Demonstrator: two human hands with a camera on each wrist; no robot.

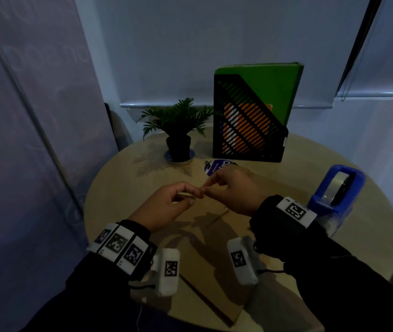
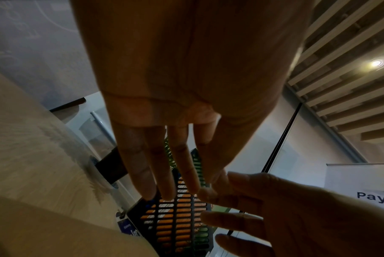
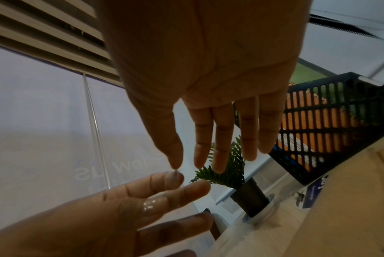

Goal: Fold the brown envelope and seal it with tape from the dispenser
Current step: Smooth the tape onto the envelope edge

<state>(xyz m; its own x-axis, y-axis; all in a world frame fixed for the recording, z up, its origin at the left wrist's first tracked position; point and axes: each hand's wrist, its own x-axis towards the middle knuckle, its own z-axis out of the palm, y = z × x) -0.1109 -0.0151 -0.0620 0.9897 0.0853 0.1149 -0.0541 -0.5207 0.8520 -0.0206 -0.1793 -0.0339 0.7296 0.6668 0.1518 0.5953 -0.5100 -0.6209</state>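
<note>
Table: round and pale; its near edge is cut off behind the person's dark sleeves.
Brown envelope: lies flat on the table beneath both wrists. The forearms and wrist cameras cover much of it, and its far end is hidden behind the hands.
File holder: black slatted box at the back of the table, holding green and orange folders.
Tape dispenser: blue, on the table just right of the right wrist, which hides its near end.
Plant: small potted fern left of the file holder.
Round label: blue and white, partly covered by the right hand; its text is cut off.
Left hand: raised above the envelope, fingers loosely curled, thumb and forefinger drawn together at the tips.
Right hand: raised likewise, its thumb and forefinger meeting the left hand's fingertips.
Tape piece: a clear sliver seems to show between the meeting fingertips in the right wrist view; it cannot be told for certain, nor which hand pinches it.
Hands and envelope: the fingertips meet above the envelope's far part, not touching it.
</note>
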